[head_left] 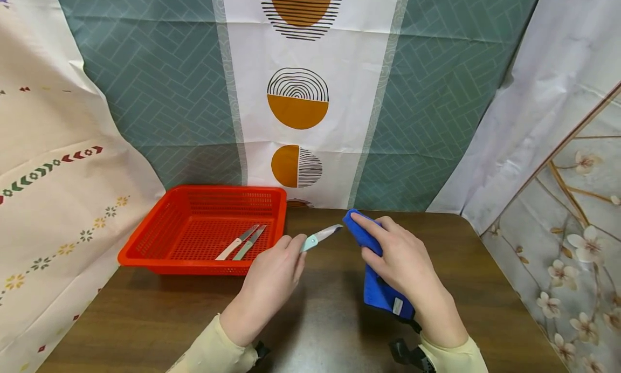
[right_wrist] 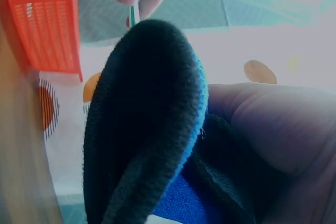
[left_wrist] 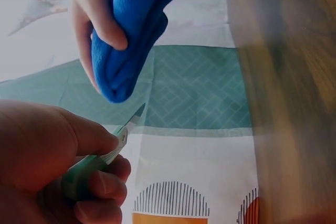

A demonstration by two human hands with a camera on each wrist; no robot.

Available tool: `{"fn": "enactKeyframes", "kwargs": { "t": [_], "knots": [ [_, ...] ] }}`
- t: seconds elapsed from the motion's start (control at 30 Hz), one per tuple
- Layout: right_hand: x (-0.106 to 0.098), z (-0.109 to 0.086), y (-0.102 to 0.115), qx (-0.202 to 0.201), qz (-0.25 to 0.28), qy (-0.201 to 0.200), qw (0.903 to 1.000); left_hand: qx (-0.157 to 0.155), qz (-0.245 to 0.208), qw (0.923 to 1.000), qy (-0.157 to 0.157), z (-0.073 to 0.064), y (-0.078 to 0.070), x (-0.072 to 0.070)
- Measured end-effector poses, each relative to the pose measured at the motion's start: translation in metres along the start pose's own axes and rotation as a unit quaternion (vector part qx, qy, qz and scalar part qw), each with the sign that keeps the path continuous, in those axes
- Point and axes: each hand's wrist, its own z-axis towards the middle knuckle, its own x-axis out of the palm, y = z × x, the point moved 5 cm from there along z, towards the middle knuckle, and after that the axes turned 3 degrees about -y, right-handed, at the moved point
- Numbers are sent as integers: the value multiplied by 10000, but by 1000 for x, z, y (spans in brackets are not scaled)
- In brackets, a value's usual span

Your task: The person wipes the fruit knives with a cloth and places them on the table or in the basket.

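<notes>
Here's the knife (head_left: 320, 236), its handle clamped between the thumb and curled fingers of the left hand (head_left: 275, 269), blade jutting past the fingertips. Just beyond the tip sits the blue cloth (head_left: 375, 287), folded and gripped by the right hand (head_left: 399, 251); the left wrist view shows a gap between them! This looks like lining up for a wipe; the next move would call for bringing fold to blade, fingers clear of the edge. Left of the knife grip, a red basket (head_left: 194, 263) holds two more knives (head_left: 249, 243); below both hands, the table (head_left: 330, 308).
</notes>
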Motion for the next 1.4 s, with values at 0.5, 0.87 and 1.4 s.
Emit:
{"fn": "enactKeyframes", "kwargs": {
  "t": [0.5,0.87,1.4],
  "knots": [
    [5,0,30,-441,-70,-116,9989,0,-211,9998,-27,2,-3,-10],
    [6,0,47,-777,-105,-305,9965,50,-194,9998,33,2,-5,-11],
    [12,-2,58,-952,-26,-233,9952,153,-179,9997,-66,0,-8,-16]
  ]
}}
